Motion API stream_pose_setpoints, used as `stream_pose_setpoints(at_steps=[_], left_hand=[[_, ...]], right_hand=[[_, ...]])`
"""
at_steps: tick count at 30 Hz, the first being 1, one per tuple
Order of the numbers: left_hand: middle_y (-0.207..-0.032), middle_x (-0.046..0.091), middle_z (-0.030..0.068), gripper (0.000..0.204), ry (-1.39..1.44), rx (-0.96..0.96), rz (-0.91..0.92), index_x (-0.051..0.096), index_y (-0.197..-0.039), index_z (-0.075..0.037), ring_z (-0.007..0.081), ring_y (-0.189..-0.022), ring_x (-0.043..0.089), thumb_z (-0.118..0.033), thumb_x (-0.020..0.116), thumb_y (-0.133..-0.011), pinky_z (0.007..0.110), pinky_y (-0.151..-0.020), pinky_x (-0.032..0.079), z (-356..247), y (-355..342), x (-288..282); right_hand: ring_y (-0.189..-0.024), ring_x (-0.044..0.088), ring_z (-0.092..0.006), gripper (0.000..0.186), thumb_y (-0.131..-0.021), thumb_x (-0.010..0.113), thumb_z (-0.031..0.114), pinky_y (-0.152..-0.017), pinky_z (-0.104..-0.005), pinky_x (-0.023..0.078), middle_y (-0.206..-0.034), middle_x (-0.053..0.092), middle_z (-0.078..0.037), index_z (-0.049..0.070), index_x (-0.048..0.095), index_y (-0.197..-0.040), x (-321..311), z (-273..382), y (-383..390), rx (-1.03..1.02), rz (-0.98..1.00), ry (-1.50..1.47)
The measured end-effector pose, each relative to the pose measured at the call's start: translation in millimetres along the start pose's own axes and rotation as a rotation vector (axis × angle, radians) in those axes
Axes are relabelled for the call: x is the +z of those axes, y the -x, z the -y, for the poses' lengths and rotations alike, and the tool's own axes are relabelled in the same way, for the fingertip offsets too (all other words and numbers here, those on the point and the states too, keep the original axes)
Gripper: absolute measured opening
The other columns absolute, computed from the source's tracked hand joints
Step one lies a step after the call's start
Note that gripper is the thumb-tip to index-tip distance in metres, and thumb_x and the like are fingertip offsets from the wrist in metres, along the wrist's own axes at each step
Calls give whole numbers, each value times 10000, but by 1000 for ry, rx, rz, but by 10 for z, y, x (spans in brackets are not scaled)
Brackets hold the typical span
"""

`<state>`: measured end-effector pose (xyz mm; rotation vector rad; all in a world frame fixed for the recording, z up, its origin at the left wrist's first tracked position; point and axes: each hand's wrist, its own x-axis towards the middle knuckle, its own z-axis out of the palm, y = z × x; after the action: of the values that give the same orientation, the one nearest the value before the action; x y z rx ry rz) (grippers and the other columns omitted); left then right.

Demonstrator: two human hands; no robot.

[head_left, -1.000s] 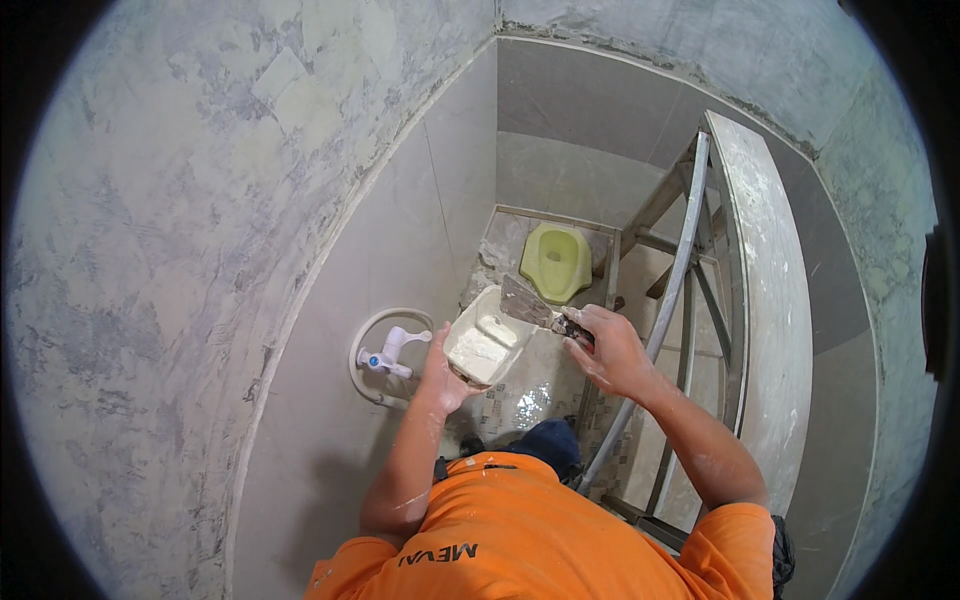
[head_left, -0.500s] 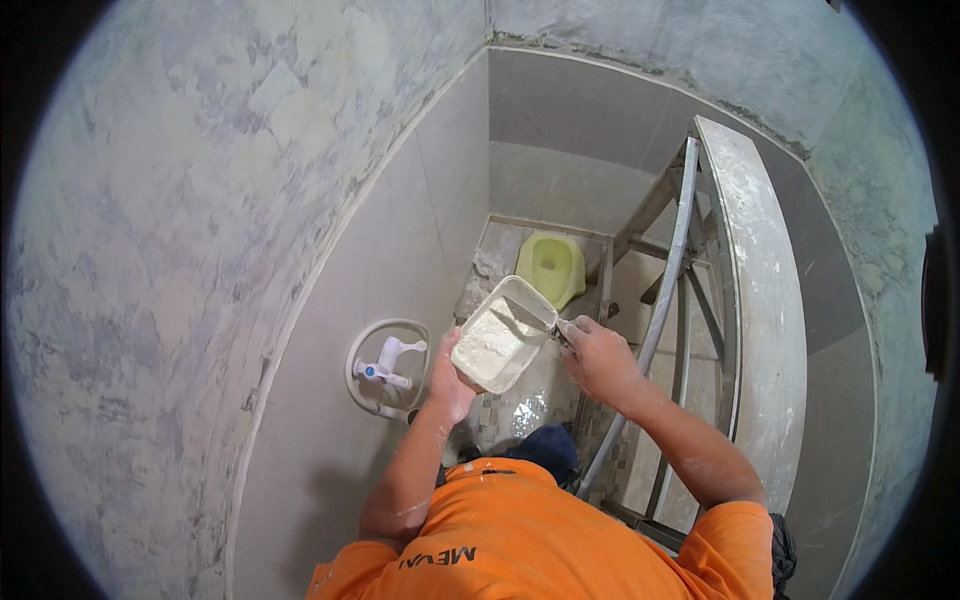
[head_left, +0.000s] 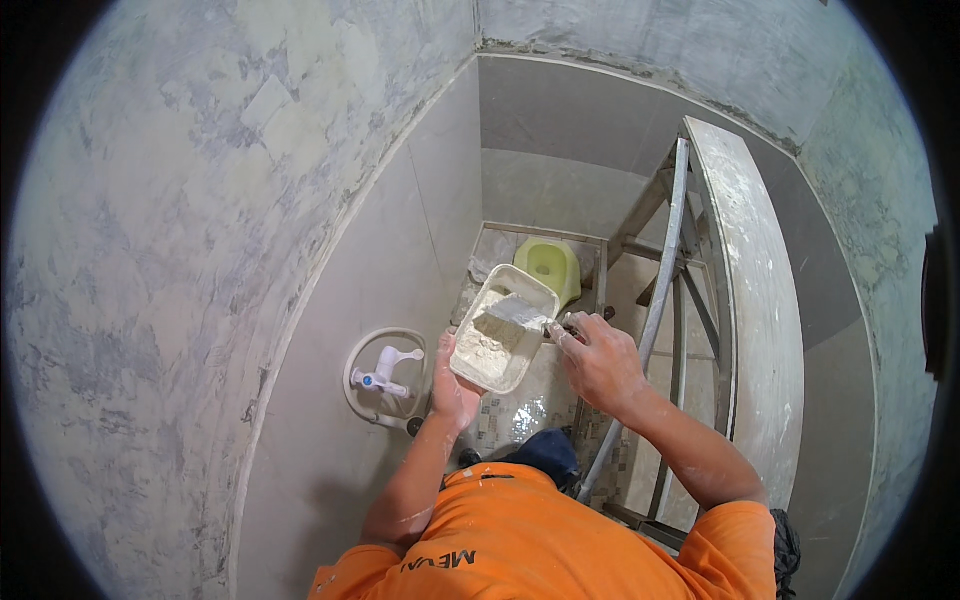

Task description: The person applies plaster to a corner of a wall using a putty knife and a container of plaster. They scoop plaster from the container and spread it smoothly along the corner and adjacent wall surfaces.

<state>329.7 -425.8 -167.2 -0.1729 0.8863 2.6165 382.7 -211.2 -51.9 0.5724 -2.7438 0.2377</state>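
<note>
A white plastic tub [head_left: 504,384] sits tilted in my left hand [head_left: 455,392], whose fingers are wrapped round its left side. Pale powdery, crumbly material [head_left: 485,345] lies inside it. My right hand [head_left: 600,360] is closed on the handle of a putty knife, and the metal blade [head_left: 515,312] is over the material inside the tub, toward its upper part. Whether the blade touches the material is hard to tell. Both hands and forearms have white smears.
A yellow-green squat toilet [head_left: 563,262] lies beyond the tub. On the left tiled wall are a white tap [head_left: 385,372] and looped hose [head_left: 352,356]. A metal trestle [head_left: 675,220] with a stained plank [head_left: 755,290] stands at the right. Plastered walls [head_left: 180,250] rise above the tiles.
The putty knife has moved from the tub's right edge to inside it, over the material. The tub is turned slightly and raised in view. The view has shifted slightly.
</note>
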Motion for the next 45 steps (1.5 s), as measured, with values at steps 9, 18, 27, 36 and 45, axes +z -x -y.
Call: stream_pose_setpoints(at_steps=[9,18,27,36,45], left_hand=[[-1475,495,102,668,-20,-69,9,417,-1483,-110,279,-1324,518,-582,430,-1011,487,-1080,435,-36,70,49],[-1449,506,99,634,-25,-80,52,417,-1459,-124,286,-1305,533,-574,429,-1013,505,-1063,449,-78,77,22],[-1445,498,99,609,-78,-68,57,385,-1448,-141,273,-1305,536,-572,410,-1018,511,-1032,480,-130,99,33],[-1476,495,122,748,-118,-106,9,383,-1507,-92,284,-1324,523,-634,382,-991,496,-1046,447,-187,163,62],[-1439,525,64,551,-148,-52,2,425,-1441,-196,240,-1306,535,-566,344,-1041,477,-1018,473,-156,165,30]], right_hand=[[-996,618,-314,369,-794,626,35,-780,-429,545,-1080,598,-141,45,659,-1162,178,7,38,13,-6,-36],[-973,610,-314,388,-784,645,20,-771,-431,541,-1076,595,-142,40,656,-1172,228,-16,39,26,-58,-76],[-950,599,-320,390,-788,658,14,-759,-427,534,-1060,585,-146,12,646,-1178,387,-47,61,11,-141,-104],[-978,623,-330,384,-787,653,21,-780,-428,551,-1076,612,-159,21,662,-1170,299,0,49,17,-117,-157],[-980,623,-315,405,-755,663,12,-784,-430,550,-1096,620,-121,46,671,-1158,233,-70,15,15,-75,-71]])
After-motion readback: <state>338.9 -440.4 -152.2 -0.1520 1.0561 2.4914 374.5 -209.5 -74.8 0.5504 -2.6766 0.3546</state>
